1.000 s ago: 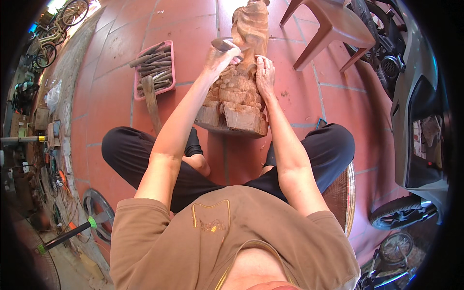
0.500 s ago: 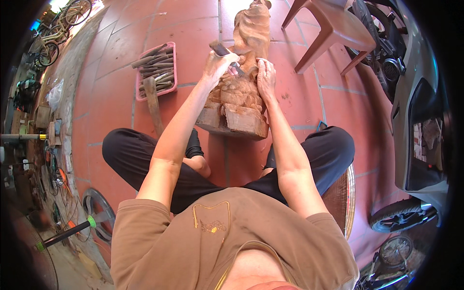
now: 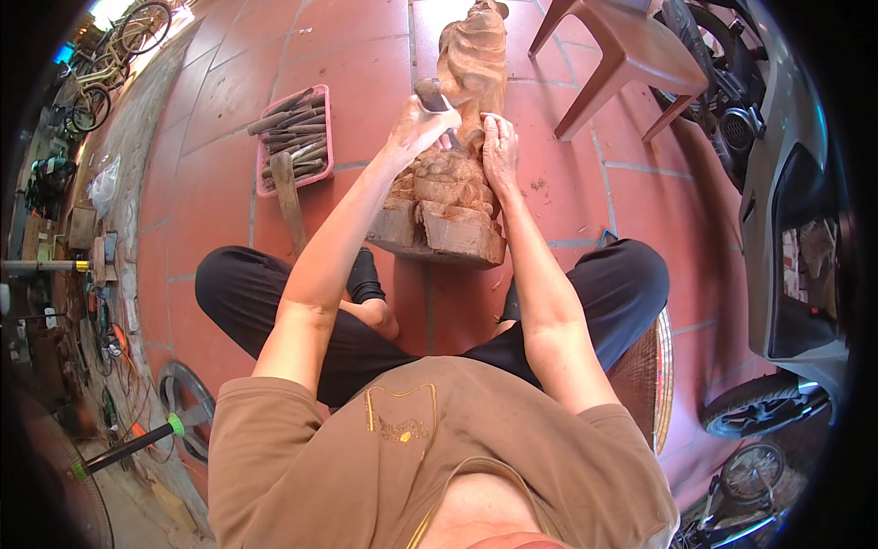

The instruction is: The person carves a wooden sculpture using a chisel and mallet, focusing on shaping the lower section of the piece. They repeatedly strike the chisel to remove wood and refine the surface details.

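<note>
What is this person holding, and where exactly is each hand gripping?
The left hand grips a chisel around its handle, whose butt sticks out above the fist. The right hand rests flat on the wooden carving, steadying its middle.

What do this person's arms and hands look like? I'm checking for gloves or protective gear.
Both forearms are bare from the elbow down. The left hand and right hand wear no gloves, and no watch or rings show. Short brown T-shirt sleeves end above the elbows.
</note>
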{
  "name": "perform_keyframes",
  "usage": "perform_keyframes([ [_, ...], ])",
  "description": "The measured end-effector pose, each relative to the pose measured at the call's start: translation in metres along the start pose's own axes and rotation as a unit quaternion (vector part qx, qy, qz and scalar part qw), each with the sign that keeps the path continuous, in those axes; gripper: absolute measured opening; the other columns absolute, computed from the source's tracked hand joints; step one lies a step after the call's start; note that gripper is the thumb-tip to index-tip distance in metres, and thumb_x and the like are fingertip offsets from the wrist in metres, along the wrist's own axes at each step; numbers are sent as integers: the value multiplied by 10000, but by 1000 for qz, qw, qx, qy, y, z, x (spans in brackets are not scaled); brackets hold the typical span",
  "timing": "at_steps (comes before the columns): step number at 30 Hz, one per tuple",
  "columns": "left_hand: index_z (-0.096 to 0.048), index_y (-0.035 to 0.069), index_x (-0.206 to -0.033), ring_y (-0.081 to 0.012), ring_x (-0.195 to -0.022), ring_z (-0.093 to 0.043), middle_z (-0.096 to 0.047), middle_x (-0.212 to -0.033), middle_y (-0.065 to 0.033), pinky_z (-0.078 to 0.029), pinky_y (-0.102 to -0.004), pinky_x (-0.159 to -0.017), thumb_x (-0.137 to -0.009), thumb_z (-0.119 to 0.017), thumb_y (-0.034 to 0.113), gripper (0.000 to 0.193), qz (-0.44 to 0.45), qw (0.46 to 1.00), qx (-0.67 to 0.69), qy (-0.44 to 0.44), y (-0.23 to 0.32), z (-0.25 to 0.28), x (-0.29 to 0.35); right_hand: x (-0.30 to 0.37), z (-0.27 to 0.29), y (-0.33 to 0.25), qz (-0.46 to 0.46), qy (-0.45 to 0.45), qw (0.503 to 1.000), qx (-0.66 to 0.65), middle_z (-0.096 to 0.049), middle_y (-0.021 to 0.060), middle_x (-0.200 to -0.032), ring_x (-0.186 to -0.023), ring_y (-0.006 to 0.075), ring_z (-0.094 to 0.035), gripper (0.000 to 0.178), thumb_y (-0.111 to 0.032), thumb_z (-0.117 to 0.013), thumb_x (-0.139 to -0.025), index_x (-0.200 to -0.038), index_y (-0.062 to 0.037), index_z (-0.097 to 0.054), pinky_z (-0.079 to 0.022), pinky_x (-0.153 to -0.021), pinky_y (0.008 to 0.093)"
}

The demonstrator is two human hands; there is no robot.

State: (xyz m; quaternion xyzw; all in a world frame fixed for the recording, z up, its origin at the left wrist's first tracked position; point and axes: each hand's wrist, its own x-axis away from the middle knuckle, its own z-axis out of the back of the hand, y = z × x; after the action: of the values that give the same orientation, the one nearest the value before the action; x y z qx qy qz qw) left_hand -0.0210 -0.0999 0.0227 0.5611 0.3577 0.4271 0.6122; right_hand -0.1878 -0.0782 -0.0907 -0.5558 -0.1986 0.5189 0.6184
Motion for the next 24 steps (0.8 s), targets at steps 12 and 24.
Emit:
perform_keyframes([
  [12, -645, 11, -775, -140, -527, -637, -666, -704, -74, -512, -251, -443, -826, -683, 77, 92, -38, 998, 51, 29, -7, 7, -3, -2, -2, -2, 0, -9, 1000, 5, -610, 103, -1172, -1094, 286, -538, 279, -274, -466, -1012, -1102, -92, -657, -394, -985, 401],
  [24, -641, -9, -832, -147, -577, -643, -682, -771, -101, -492, -235, -502, -834, -648, 112, 121, -28, 990, 90, 106, -6, 5, -4, -2, 0, -1, 19, 4, 1000, 11, -618, 111, -1154, -1086, 290, -546, 269, -275, -491, -1000, -1104, -92, -660, -407, -971, 409],
])
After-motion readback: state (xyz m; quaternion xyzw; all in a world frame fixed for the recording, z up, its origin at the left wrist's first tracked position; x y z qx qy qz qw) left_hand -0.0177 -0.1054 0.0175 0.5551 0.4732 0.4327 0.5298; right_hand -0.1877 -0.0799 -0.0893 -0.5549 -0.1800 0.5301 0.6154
